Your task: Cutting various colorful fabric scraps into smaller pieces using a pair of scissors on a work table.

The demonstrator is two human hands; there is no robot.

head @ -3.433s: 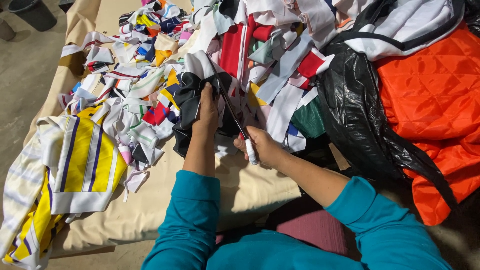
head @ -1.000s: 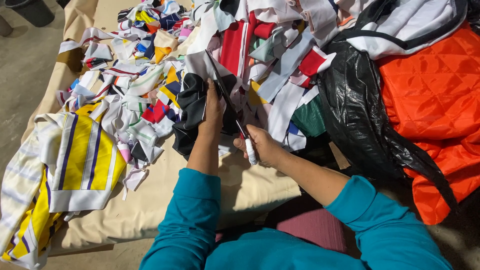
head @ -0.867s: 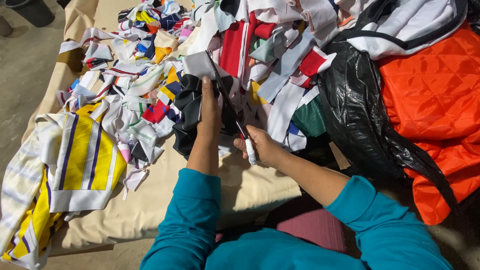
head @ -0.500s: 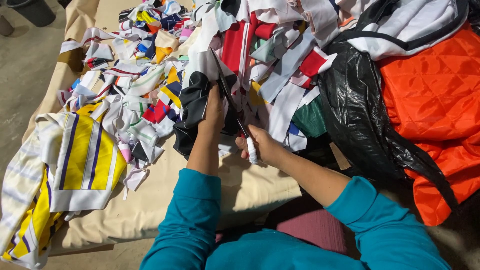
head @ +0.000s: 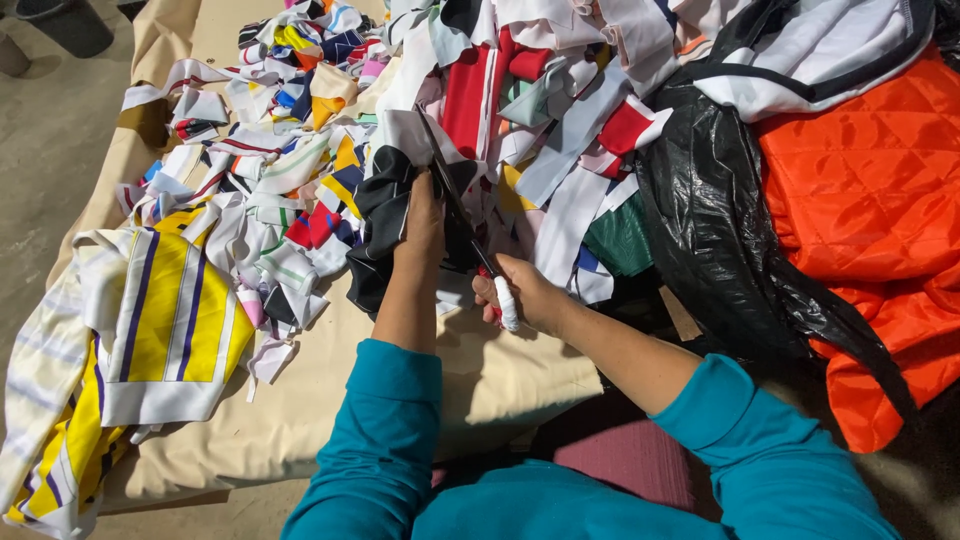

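We see a beige cloth sheet [head: 300, 420] spread over the grey floor [head: 40, 150], and it carries almost everything here. A loose heap of coloured fabric scraps [head: 300, 180] covers its far half, strips and offcuts overlapping one another. At its near left corner lies a yellow, white and purple striped garment [head: 150, 330], partly hanging off the edge. To the right, beside the sheet, rest a black plastic bag [head: 730, 240] and an orange quilted cloth [head: 870, 200], touching each other.
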